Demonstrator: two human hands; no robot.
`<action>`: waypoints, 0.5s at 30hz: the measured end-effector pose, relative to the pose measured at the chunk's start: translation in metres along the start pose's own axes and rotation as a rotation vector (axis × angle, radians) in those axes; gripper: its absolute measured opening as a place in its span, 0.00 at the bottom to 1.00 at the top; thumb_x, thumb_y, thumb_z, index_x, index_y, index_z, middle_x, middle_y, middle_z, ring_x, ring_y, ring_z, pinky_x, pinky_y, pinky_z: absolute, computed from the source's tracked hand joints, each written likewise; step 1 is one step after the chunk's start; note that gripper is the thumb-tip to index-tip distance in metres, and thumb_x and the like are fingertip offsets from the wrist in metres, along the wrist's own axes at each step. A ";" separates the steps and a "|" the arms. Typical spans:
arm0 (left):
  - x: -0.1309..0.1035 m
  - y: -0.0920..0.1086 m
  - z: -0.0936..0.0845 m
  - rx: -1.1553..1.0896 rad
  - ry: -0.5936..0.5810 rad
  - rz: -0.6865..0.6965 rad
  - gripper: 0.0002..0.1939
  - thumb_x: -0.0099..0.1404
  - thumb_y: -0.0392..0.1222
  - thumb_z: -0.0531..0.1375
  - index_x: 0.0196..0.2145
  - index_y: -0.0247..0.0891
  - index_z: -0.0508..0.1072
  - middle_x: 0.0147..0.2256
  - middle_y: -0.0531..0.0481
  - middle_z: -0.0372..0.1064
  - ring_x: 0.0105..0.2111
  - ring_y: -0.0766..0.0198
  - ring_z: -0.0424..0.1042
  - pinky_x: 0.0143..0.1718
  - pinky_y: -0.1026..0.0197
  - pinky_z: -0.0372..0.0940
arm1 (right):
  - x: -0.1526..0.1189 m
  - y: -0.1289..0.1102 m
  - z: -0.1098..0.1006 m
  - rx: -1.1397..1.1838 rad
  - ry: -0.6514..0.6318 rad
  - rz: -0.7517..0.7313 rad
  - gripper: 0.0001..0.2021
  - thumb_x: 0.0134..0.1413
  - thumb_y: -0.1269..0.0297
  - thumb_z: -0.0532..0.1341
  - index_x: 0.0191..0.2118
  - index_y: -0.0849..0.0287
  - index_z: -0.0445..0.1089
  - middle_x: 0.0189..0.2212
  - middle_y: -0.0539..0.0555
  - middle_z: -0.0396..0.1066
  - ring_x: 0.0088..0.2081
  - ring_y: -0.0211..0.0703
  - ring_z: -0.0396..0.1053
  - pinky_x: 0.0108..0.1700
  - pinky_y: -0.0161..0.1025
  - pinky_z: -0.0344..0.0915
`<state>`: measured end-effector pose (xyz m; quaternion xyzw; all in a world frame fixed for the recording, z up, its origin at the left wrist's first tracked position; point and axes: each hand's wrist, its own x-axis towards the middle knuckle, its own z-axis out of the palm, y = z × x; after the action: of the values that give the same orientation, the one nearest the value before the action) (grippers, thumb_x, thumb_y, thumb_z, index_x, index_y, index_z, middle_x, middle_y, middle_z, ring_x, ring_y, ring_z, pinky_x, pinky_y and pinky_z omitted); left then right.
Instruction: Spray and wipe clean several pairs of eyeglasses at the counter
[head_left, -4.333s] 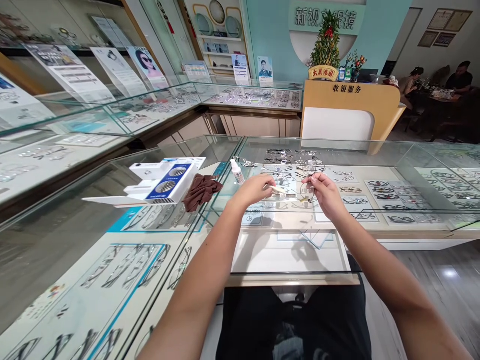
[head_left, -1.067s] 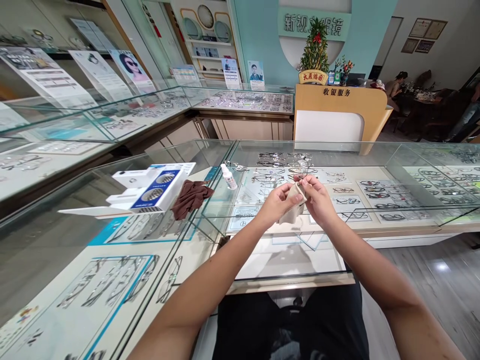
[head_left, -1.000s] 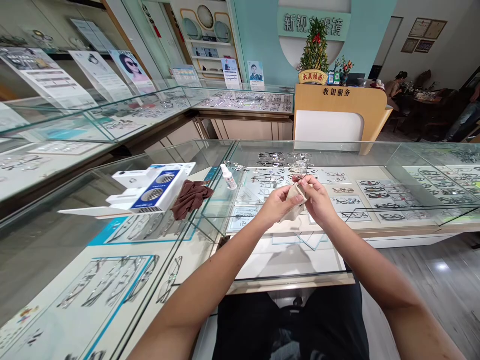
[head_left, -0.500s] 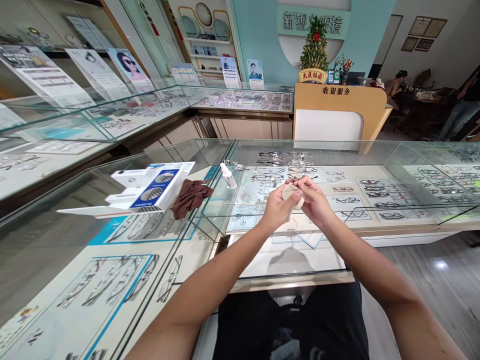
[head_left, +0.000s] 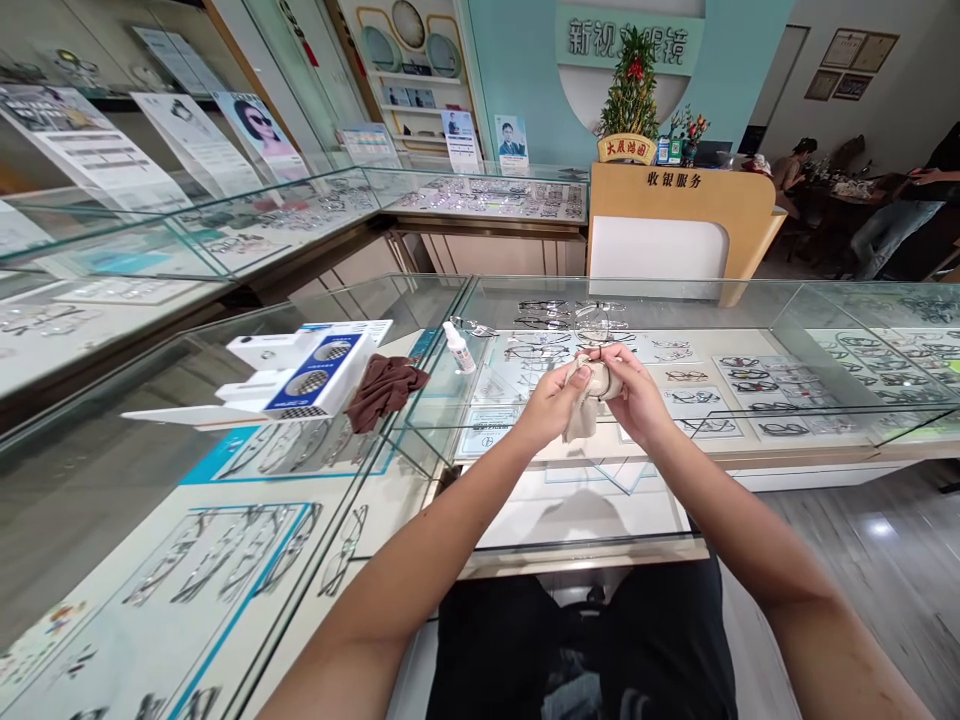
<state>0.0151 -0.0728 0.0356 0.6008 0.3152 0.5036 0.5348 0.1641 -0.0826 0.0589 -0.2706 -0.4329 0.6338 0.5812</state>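
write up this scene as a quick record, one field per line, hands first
left hand: pinching beige cloth
right hand: at the cloth, holding glasses
glasses view: mostly hidden by cloth and fingers
spray bottle: upright, left of the hands
brown cloth: crumpled, between box and bottle
box: white and blue, flaps out
surface: glass display counter, eyeglass frames inside
background: wooden desk with a plant
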 end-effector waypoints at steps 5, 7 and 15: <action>0.000 0.007 -0.006 -0.030 -0.112 -0.058 0.34 0.55 0.71 0.73 0.41 0.36 0.78 0.32 0.51 0.71 0.32 0.64 0.68 0.36 0.62 0.63 | 0.002 -0.003 -0.001 0.017 -0.024 0.004 0.16 0.48 0.49 0.77 0.32 0.51 0.75 0.40 0.49 0.81 0.48 0.48 0.79 0.47 0.41 0.74; -0.001 0.009 -0.004 -0.036 -0.097 -0.073 0.34 0.53 0.67 0.76 0.42 0.35 0.79 0.32 0.51 0.73 0.32 0.65 0.68 0.35 0.63 0.63 | 0.002 -0.002 -0.001 0.020 -0.019 0.012 0.16 0.48 0.49 0.77 0.31 0.51 0.74 0.41 0.50 0.81 0.47 0.47 0.78 0.45 0.40 0.74; -0.004 0.007 0.011 -0.056 0.071 -0.012 0.29 0.51 0.62 0.78 0.36 0.35 0.77 0.26 0.52 0.76 0.23 0.66 0.72 0.27 0.63 0.67 | -0.001 0.001 0.004 0.058 -0.053 0.065 0.17 0.45 0.50 0.78 0.30 0.53 0.74 0.41 0.49 0.81 0.28 0.35 0.66 0.22 0.32 0.58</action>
<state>0.0232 -0.0817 0.0425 0.5655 0.3234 0.5297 0.5431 0.1600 -0.0841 0.0595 -0.2507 -0.4206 0.6717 0.5560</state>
